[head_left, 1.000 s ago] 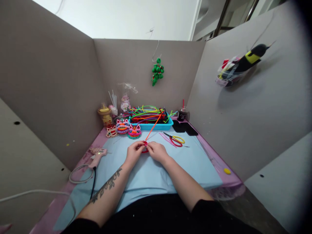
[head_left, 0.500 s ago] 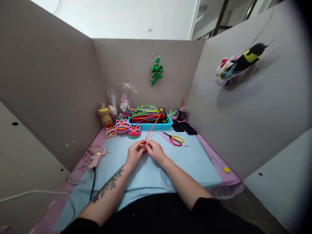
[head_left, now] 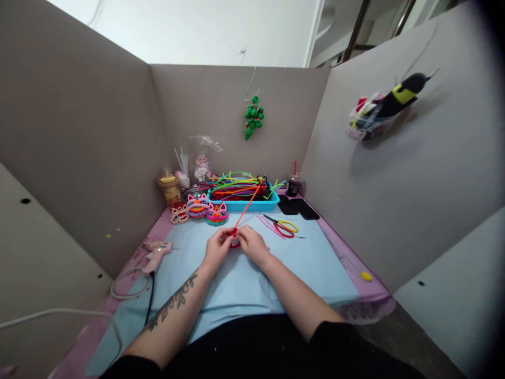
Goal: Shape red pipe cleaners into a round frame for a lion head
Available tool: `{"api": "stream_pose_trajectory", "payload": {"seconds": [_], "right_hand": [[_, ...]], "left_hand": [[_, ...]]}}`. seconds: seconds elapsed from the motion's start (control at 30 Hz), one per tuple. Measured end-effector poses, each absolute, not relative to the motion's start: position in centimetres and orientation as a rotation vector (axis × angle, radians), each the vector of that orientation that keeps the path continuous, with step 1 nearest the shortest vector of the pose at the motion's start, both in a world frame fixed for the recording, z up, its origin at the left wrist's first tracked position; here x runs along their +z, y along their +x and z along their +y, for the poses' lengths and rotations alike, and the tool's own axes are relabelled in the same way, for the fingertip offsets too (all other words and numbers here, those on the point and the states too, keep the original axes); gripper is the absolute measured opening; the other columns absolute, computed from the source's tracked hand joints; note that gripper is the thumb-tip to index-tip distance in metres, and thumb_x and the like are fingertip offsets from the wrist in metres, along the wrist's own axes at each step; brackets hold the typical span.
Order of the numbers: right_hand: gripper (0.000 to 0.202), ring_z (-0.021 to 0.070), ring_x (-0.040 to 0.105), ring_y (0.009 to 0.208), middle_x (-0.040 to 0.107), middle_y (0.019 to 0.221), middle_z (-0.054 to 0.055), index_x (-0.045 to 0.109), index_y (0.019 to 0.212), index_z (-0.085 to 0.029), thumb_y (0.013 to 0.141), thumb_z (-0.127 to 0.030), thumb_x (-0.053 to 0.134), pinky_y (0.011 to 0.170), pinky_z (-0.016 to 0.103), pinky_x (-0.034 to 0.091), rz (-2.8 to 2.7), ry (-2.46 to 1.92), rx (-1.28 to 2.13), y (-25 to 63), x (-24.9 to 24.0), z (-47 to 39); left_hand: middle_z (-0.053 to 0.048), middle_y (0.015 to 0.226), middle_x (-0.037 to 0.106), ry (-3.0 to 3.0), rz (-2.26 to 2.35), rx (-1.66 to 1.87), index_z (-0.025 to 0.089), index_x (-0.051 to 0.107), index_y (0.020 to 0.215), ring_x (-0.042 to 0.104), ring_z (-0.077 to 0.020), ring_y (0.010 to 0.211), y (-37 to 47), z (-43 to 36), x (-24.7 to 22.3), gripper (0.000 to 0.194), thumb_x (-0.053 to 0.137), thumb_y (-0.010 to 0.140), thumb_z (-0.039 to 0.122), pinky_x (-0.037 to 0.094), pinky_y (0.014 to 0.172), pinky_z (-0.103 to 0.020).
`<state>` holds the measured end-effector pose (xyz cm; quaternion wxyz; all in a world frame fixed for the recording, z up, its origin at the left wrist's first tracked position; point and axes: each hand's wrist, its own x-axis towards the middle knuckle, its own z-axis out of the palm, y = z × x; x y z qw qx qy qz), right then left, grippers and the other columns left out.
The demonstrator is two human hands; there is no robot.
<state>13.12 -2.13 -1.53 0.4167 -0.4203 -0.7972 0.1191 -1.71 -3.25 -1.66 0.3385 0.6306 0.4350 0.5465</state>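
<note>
Near the middle of the light blue cloth, my left hand (head_left: 218,247) pinches the left side of a small red piece (head_left: 235,244) that looks ring-shaped. The fingers of my right hand (head_left: 251,245) are closed on its right side, close to the left fingertips. An orange pipe cleaner (head_left: 248,206) rises from between the hands, slanting up and right toward the blue basket. Its lower end is hidden by the fingers. Three colourful animal-face pieces (head_left: 216,213) lie beyond my left hand. Scissors (head_left: 284,227) with red and yellow handles lie beyond my right hand.
A blue basket (head_left: 244,207) of pipe cleaners stands at the back. Two black flat objects (head_left: 299,207) and a dark drink cup (head_left: 294,186) are at back right. A pink glue gun (head_left: 158,257) with a cable lies left, near a lidded cup (head_left: 169,190). Grey panels surround the table.
The fingertips have parted slightly, showing more of the red piece between them. The orange pipe cleaner stays almost in the same position.
</note>
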Motion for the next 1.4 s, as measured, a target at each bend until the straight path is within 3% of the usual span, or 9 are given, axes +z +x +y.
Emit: {"api": "stream_pose_trajectory", "payload": {"seconds": [0.47, 0.83, 1.4], "right_hand": [[0.015, 0.0169, 0.051, 0.077, 0.056, 0.080, 0.003, 0.056, 0.079, -0.020, 0.083, -0.011, 0.044, 0.071, 0.027, 0.040, -2.033, -1.022, 0.158, 13.0, -1.5, -2.3], [0.017, 0.0145, 0.055, 0.073, 0.059, 0.072, 0.000, 0.056, 0.069, -0.020, 0.081, -0.012, 0.046, 0.069, 0.025, 0.040, -1.906, -1.038, 0.443, 12.9, -1.4, -2.2], [0.013, 0.0152, 0.054, 0.073, 0.060, 0.075, 0.003, 0.056, 0.076, -0.020, 0.084, -0.018, 0.046, 0.067, 0.024, 0.038, -2.040, -1.188, 0.075, 12.1, -1.0, -3.6]], "left_hand": [[-0.008, 0.101, 0.068, 1.785, 1.144, 1.406, 0.018, 0.070, 0.087, 0.062, -0.0201, 0.095, -2.2, -2.6, -2.1, 0.018, 0.058, 0.074, 0.020, 0.048, 0.089, -0.037], [-0.007, 0.103, 0.067, 2.179, 1.156, 1.521, 0.020, 0.066, 0.092, 0.060, -0.0188, 0.100, -1.7, -3.2, -2.8, 0.019, 0.052, 0.081, 0.015, 0.048, 0.090, -0.038], [-0.006, 0.094, 0.064, 2.160, 1.295, 1.483, 0.018, 0.058, 0.071, 0.060, -0.0170, 0.089, -1.6, -3.5, -2.8, 0.010, 0.055, 0.074, 0.010, 0.050, 0.080, -0.033]]}}
